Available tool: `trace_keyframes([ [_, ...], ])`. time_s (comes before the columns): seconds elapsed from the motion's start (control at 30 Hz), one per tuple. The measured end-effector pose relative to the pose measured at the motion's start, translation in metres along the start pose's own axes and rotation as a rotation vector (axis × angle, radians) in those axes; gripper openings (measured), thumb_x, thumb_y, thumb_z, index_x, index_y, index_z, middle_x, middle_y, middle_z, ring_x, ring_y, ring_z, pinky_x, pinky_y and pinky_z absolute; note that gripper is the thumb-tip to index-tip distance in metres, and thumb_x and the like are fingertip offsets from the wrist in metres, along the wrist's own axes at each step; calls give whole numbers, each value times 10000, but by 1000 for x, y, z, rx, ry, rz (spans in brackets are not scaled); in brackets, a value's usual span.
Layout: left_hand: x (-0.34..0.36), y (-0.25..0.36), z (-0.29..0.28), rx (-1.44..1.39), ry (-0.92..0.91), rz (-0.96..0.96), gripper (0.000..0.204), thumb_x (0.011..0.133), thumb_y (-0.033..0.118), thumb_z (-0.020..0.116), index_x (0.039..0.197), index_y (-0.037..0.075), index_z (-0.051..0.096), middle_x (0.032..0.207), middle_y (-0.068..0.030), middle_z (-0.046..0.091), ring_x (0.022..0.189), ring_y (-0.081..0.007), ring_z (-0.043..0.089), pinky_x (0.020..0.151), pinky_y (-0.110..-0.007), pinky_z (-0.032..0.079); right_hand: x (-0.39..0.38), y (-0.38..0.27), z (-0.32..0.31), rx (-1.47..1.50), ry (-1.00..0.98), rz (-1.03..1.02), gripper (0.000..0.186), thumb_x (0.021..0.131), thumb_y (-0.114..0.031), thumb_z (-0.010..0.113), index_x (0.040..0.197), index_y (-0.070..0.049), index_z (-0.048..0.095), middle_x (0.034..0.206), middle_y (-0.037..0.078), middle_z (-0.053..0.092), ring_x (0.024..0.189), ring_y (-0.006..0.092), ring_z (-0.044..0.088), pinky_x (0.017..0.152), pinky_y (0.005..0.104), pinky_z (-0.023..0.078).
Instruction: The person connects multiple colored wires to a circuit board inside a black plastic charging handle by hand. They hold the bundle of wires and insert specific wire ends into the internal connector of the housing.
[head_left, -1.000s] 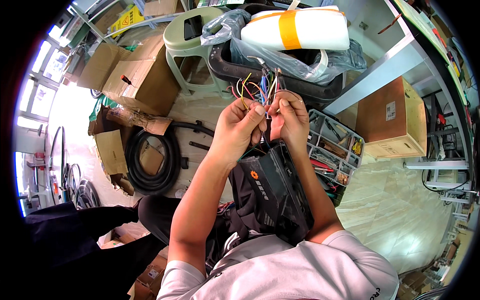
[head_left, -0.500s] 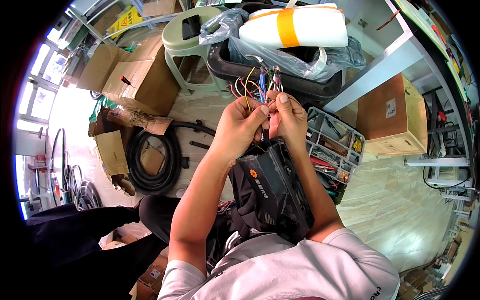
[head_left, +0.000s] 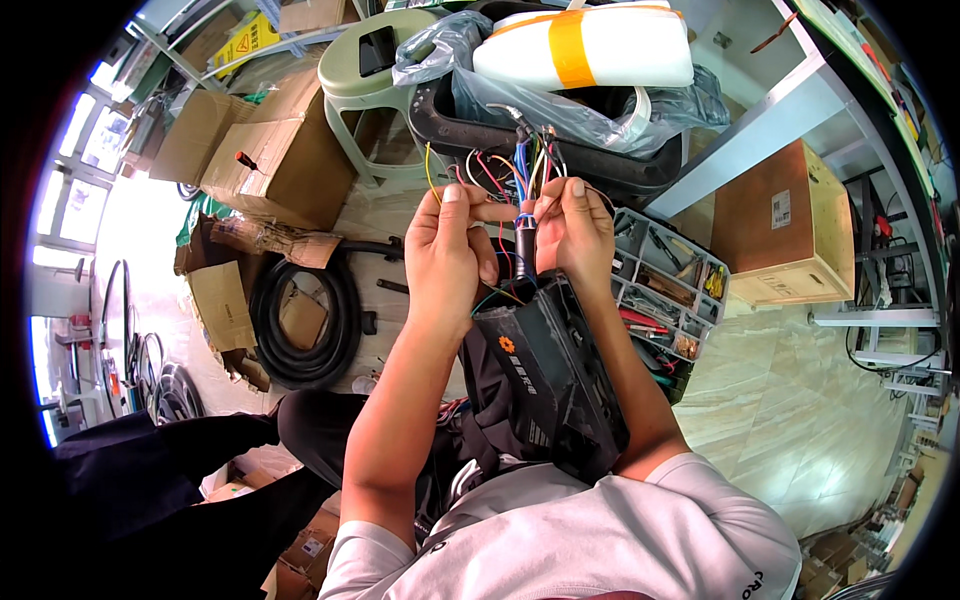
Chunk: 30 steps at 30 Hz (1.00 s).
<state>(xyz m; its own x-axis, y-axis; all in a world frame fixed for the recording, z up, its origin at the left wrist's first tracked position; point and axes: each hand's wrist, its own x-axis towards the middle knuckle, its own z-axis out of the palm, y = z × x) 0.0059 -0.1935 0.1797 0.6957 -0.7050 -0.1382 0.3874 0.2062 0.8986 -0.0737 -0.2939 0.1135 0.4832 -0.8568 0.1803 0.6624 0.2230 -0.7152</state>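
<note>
**Both hands on a wire bundle above a black device**

The left hand [head_left: 447,250] pinches thin coloured wires [head_left: 515,170] between thumb and fingers, while the right hand [head_left: 575,232] closes around the black sheathed cable [head_left: 525,245] where the wires fan out. The cable runs down into a black ribbed device [head_left: 545,385] resting on the person's lap. Just beyond the hands stands a black bin [head_left: 470,125] holding a plastic-wrapped white roll [head_left: 590,50]. A compartment tool tray [head_left: 665,295] lies right of the hands, a coiled black hose [head_left: 300,320] left.
</note>
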Motion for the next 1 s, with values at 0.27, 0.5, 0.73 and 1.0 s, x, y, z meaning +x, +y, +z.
trace_keyframes([
  [0.27, -1, 1, -2, 3, 19, -41, 309, 996, 263, 397, 878, 21, 549, 725, -83, 618, 366, -73, 387, 341, -225, 323, 0, -4, 2, 47, -28, 20, 306, 992, -241, 434, 808, -30, 559, 721, 33, 544, 669, 108, 510, 765, 325, 472],
  [0.5, -1, 0, -4, -5, 15, -42, 307, 989, 269, 413, 856, 26, 546, 655, -53, 553, 366, -86, 370, 339, -237, 319, -1, -6, 5, 267, 33, 80, 294, 973, -238, 463, 738, -67, 508, 685, 33, 510, 658, 140, 501, 761, 351, 462],
  [0.73, -8, 3, -7, -63, 107, -59, 285, 981, 255, 427, 849, 30, 543, 634, -38, 527, 372, -91, 370, 353, -243, 332, 0, -4, 1, 305, 69, 87, 295, 948, -253, 507, 714, -75, 486, 671, 37, 487, 647, 164, 490, 737, 371, 456],
  [1.0, -14, 2, -17, -147, 130, -34, 175, 944, 195, 514, 879, 34, 542, 607, 0, 464, 386, -84, 395, 371, -244, 348, -1, -3, 0, 310, 75, 91, 305, 949, -269, 506, 717, -73, 479, 675, 30, 474, 643, 165, 478, 732, 367, 455],
])
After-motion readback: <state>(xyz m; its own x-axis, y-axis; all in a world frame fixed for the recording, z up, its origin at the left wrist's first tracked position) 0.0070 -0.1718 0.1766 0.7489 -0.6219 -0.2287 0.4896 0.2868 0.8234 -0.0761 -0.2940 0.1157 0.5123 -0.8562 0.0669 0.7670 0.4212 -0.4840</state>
